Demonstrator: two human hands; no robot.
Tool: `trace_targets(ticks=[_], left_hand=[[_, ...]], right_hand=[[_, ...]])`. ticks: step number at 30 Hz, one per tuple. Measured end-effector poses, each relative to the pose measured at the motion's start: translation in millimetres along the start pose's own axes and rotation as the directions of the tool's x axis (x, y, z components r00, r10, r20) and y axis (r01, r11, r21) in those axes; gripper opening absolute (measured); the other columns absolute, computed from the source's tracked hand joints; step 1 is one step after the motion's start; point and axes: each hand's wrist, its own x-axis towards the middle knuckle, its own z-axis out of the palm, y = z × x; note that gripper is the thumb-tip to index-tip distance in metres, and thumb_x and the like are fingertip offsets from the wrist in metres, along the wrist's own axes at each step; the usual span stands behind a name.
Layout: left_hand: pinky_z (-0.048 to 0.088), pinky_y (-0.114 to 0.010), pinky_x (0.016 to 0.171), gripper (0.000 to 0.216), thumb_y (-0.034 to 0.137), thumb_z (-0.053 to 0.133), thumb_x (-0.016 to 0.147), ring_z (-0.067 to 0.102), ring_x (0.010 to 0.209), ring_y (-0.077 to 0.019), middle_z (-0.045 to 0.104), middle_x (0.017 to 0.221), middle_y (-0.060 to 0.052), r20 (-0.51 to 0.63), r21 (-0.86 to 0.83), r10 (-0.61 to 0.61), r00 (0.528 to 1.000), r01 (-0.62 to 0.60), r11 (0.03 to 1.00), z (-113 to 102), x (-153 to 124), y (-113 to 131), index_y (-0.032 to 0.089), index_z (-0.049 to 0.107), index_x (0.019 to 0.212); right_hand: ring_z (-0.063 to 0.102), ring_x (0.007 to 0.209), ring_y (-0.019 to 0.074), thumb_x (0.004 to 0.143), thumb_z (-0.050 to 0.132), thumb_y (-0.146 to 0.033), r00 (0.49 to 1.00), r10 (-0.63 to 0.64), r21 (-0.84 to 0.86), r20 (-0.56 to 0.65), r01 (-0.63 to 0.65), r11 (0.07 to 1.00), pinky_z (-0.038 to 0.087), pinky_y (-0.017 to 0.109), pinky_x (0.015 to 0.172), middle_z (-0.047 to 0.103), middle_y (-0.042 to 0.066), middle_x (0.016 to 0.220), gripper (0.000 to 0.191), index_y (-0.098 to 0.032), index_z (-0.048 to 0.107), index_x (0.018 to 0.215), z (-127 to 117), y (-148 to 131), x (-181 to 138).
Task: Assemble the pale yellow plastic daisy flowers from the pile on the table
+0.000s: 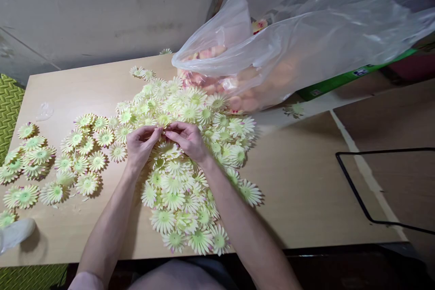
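Both hands meet over a heap of pale yellow-green artificial flowers [173, 183]. My left hand [142, 142] is closed, thumb and fingers pinched at the lower edge of one artificial flower [164, 119]. From the other side my right hand [188, 140] pinches the same flower, its fingertips almost touching those of the left. The fingers partly cover this flower, and it blends with the blossoms behind it. Several flower heads in the heap have green centres and faint purple petal tips.
Smaller groups of flowers [83, 145] lie at the left of the wooden table [306, 190]. A translucent plastic bag [288, 50] with pinkish pieces rests at the back right. A black wire frame [346, 181] lies at the right; a whitish object [16, 233] is at the left edge.
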Motion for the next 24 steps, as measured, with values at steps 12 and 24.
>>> trace_targets(ticks=[12,24], left_hand=[[0.06,-0.027,0.069,0.021,0.032,0.082,0.068,0.073,0.07,-0.0166,0.076,0.078,-0.005,0.0,-0.019,-0.014,1.0,0.014,1.0,-1.2,-1.0,-1.5,0.016,0.077,0.082],[0.057,-0.026,0.073,0.026,0.04,0.075,0.076,0.071,0.079,-0.0155,0.075,0.091,-0.007,0.076,-0.078,-0.085,0.994,0.091,0.993,-3.6,2.1,-0.7,0.016,0.074,0.086]], right_hand=[[0.062,0.069,0.0129,0.079,0.074,-0.042,1.0,-0.009,0.017,0.024,0.009,1.0,0.052,0.025,0.064,0.066,0.001,0.075,0.023,-0.019,0.069,0.083,1.3,-2.2,-0.3],[0.06,0.08,0.0155,0.084,0.065,-0.05,0.993,-0.041,-0.078,0.114,0.05,0.996,0.052,0.028,0.073,0.064,0.002,0.083,0.03,-0.021,0.067,0.09,-0.5,-0.9,0.5]])
